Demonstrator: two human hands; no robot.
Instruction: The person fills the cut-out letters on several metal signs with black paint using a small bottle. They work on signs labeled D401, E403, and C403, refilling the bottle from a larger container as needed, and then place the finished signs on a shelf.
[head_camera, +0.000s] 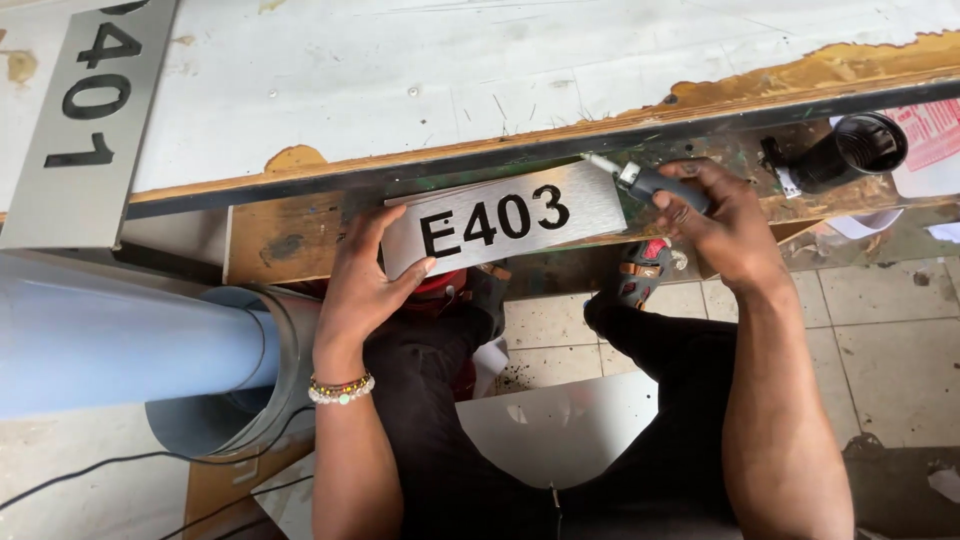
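Item: brushed-metal sign plate (505, 228), black characters, lying tilted just below the dark edge of the workbench (400, 70).

Left hand (365, 275): at the plate's lower left corner, fingers together flat on its face, thumb spread beneath, pinning it.

Right hand (725, 225): just right of the plate, fingers curled tight around a grey-handled knife (640, 180), tip touching the plate's upper right corner.

Step, as judged: trimming or scraping that corner; the next move calls for a steady pin and a short stroke.

Room: bench edge close above the plate; black tube (850, 150) well right; grey roll (120, 340) lower left; tiled floor open below.
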